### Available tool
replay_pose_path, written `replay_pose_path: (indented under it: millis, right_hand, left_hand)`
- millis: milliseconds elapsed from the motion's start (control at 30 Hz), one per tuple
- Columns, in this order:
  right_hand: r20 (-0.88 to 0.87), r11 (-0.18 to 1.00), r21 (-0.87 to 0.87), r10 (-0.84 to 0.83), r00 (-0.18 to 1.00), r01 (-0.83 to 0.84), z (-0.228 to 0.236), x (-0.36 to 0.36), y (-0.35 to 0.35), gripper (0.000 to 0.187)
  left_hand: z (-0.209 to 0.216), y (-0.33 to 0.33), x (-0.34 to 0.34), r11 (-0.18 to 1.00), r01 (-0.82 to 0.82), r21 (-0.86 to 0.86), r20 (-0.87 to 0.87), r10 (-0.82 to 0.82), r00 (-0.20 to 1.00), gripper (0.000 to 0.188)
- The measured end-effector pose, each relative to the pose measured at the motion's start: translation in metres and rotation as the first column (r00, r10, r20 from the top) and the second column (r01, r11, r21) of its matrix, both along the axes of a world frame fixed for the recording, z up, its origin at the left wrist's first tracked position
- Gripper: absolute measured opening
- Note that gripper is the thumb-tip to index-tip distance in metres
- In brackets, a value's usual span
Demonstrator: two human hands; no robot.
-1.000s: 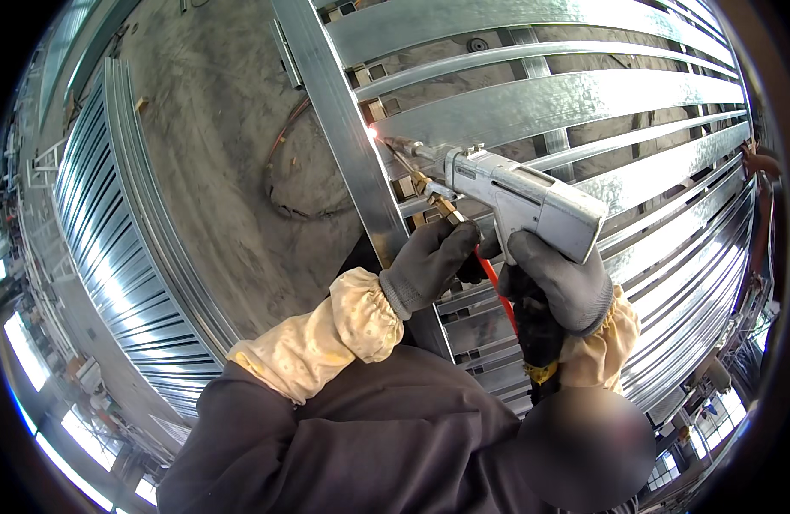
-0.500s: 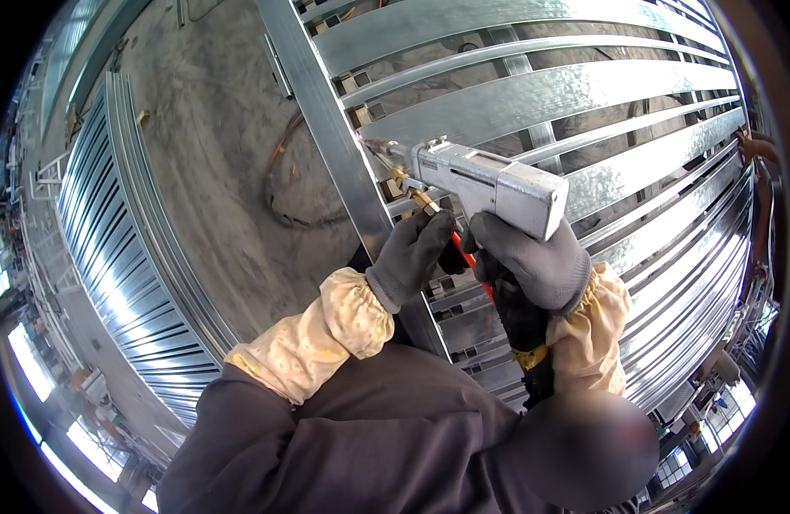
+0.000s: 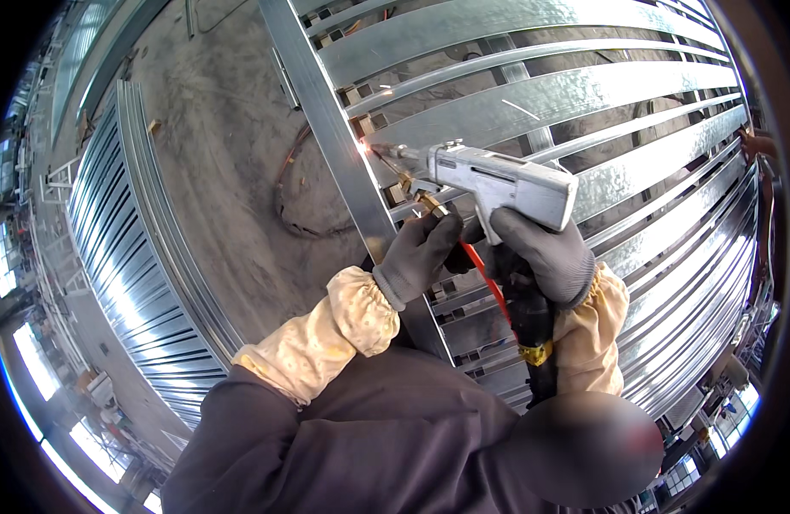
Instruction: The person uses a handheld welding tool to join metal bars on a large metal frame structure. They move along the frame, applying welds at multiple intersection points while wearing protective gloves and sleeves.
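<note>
Head view: the right hand [image 3: 545, 257], in a grey glove with a cream sleeve guard, is closed around the grip of a silver-grey handheld welding gun [image 3: 489, 178], which sits directly above and against that hand. The gun body runs up and to the left from the hand; its nozzle tip meets the galvanised steel upright [image 3: 331, 141], where a bright spark point [image 3: 362, 147] shows at the joint with a horizontal galvanised slat [image 3: 532, 94]. The left hand [image 3: 419, 254], gloved in grey likewise, sits just left of the right hand and below the gun's front section, fingers curled near a brass fitting [image 3: 429, 202] under the nozzle; whether it grips that fitting cannot be determined. A red hose [image 3: 487, 276] and a black cable sheath [image 3: 530, 330] with a yellow collar drop from the gun between the two hands. No label or sign is legible on the gun. A stack of galvanised steel frames [image 3: 125, 248] lies on the concrete floor [image 3: 232, 163] at left.
</note>
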State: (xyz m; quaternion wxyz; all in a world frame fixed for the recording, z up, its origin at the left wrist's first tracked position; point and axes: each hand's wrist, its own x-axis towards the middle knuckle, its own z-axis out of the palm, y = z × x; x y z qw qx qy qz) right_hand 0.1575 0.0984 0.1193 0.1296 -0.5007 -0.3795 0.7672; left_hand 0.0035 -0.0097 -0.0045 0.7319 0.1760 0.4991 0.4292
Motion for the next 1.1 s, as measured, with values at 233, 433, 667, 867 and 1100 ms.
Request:
replay_pose_path:
  millis: [233,433,667,867,1100]
  right_hand:
    - [-0.016,0.999,0.04,0.001,1.0,0.0,0.003,-0.006,-0.006,0.037]
    - [0.058,0.99,0.096,0.102,0.993,-0.107,0.015,-0.025,-0.008,0.039]
    - [0.18,0.853,0.428,0.243,0.953,-0.298,0.012,-0.041,-0.012,0.039]
    - [0.182,0.787,0.504,0.305,0.935,-0.355,0.022,-0.055,-0.014,0.04]
    - [0.232,0.843,0.398,0.289,0.929,-0.362,0.016,-0.051,-0.012,0.035]
  left_hand:
    - [0.007,0.004,0.005,0.997,-0.075,0.035,0.032,0.074,0.997,0.038]
    - [0.016,0.0,-0.009,0.961,-0.032,0.275,-0.24,0.1,0.966,0.041]
    - [0.013,-0.005,-0.02,0.9,-0.003,0.435,-0.29,0.143,0.946,0.035]
    - [-0.019,-0.014,-0.02,0.878,0.012,0.479,-0.321,0.163,0.933,0.031]
    - [-0.007,-0.014,-0.022,0.923,0.024,0.385,-0.358,0.126,0.925,0.033]
